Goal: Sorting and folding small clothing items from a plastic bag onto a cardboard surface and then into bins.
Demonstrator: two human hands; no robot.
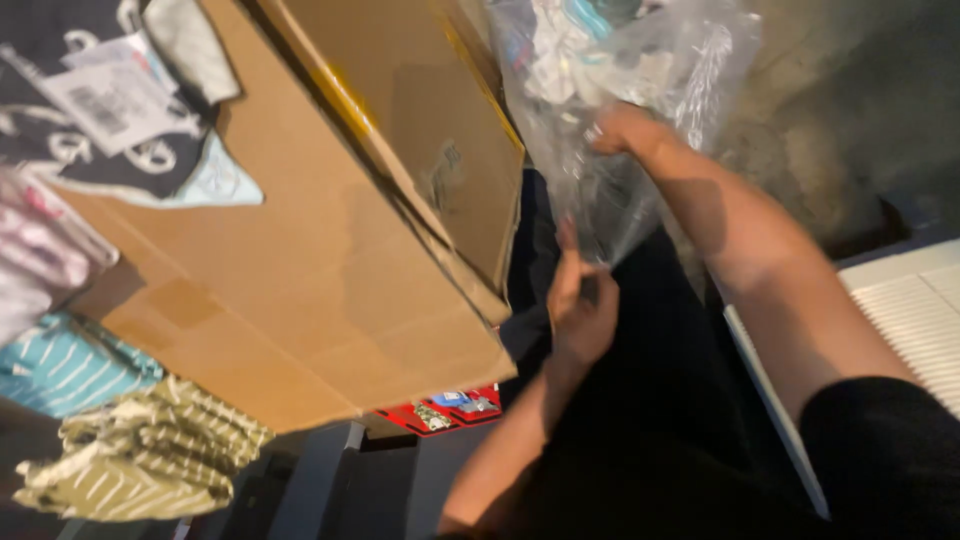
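A clear plastic bag (640, 90) with pale items inside hangs at the top centre of the head view. My right hand (625, 130) reaches up and grips the bag's side. My left hand (580, 305) pinches the bag's lower corner below it. Both hands are blurred by motion. Just left of the bag leans a large brown cardboard box (330, 250) with its flaps open.
Folded clothes lie at the left: a dark printed garment with a paper tag (100, 100), a pink one (35, 260), a teal striped one (60, 365) and an olive striped one (140, 455). A white ribbed panel (910, 310) sits at the right. A red packet (450, 410) shows under the box.
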